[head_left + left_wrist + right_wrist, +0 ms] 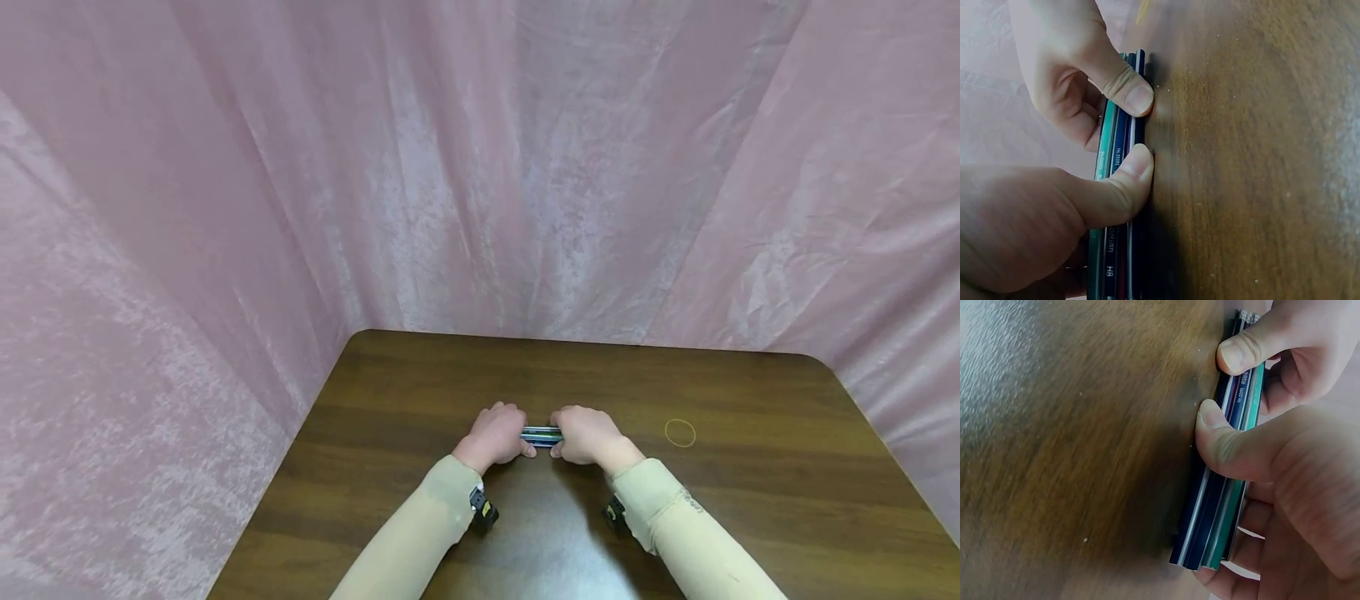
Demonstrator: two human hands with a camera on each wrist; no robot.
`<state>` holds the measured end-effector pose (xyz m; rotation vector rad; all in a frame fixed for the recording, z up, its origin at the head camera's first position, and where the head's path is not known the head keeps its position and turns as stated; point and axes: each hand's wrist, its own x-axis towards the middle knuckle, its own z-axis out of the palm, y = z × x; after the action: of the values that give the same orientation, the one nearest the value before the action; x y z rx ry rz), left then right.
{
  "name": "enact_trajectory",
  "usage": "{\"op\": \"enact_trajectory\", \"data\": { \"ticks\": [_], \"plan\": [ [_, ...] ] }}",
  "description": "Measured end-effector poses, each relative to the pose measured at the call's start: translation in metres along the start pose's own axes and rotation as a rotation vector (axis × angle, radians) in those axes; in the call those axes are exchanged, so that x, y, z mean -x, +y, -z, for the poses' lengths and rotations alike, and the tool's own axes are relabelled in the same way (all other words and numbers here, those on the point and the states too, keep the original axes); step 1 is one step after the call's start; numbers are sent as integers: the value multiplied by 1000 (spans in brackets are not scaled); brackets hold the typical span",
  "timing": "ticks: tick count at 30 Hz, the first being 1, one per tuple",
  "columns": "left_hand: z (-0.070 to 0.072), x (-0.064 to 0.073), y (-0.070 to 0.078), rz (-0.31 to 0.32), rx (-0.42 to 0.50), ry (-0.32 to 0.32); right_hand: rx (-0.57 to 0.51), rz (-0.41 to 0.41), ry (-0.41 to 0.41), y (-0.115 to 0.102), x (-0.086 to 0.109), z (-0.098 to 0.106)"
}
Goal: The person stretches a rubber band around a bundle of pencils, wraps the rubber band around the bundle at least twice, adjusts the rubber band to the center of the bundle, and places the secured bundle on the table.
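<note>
A small bundle of pencils [542,436] lies crosswise between the two hands, just at the tabletop. Green and dark blue barrels show side by side, and one pencil [1110,272] has HB printed on it. My left hand [498,433] grips the left part of the bundle, its thumb [1129,181] pressed along the near side. The right part is held by my right hand [588,435], thumb [1222,440] in front and fingers behind. Silvery ends [1249,317] stick out past the left hand. How many pencils there are is partly hidden.
A thin yellow rubber band [680,433] lies on the brown wooden table [750,500], to the right of the right hand. Pink curtains [480,167] hang behind the table and along its sides.
</note>
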<state>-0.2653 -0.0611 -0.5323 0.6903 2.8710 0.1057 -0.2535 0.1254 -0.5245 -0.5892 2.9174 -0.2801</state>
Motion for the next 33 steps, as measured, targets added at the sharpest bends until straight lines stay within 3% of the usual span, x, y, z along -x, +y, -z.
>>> {"op": "enact_trajectory", "data": {
  "ticks": [9, 23, 29, 33],
  "plan": [
    [-3, -1, -3, 9, 28, -12, -2, -9, -14, -1, 0, -1],
    [-2, 2, -4, -32, 23, 7, -14, 10, -24, -3, 6, 2],
    [-8, 4, -8, -64, 32, 46, -19, 68, 20, -3, 13, -3],
    [-6, 5, -8, -62, 51, 65, 10, 99, 102, -3, 17, -7]
  ]
}}
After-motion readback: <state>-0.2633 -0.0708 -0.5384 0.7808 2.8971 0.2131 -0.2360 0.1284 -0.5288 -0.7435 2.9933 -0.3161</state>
